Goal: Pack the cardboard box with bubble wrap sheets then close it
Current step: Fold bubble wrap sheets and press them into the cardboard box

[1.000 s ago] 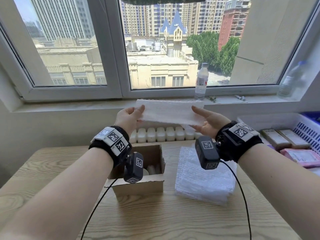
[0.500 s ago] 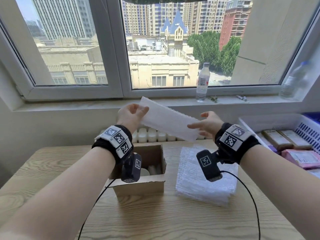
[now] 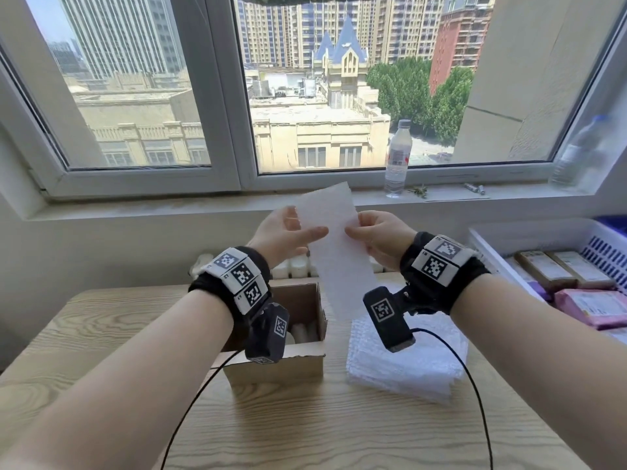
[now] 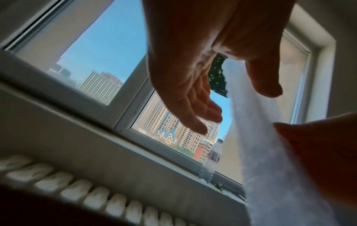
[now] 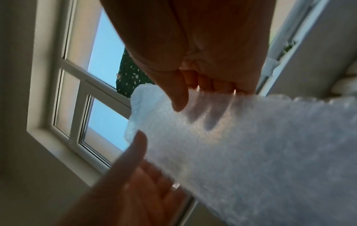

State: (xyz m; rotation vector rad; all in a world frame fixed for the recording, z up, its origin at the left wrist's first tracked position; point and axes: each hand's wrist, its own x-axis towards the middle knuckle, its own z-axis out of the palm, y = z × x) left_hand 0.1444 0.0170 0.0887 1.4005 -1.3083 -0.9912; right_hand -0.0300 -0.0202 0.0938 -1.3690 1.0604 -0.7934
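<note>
I hold a white bubble wrap sheet upright in the air above the table, lengthwise top to bottom. My left hand pinches its left edge, thumb in front and straight fingers behind. My right hand pinches the right edge; its fingers show through the sheet in the right wrist view. The open cardboard box stands below my left wrist with white items inside. A stack of bubble wrap sheets lies to its right.
A wooden table carries the box and stack. A white basket of packets sits at the right. A water bottle stands on the windowsill, another at far right. A white radiator runs behind the table.
The sheet has turned from lying wide between my hands to standing upright. Both hands have come closer together, and the right hand has risen level with the left.
</note>
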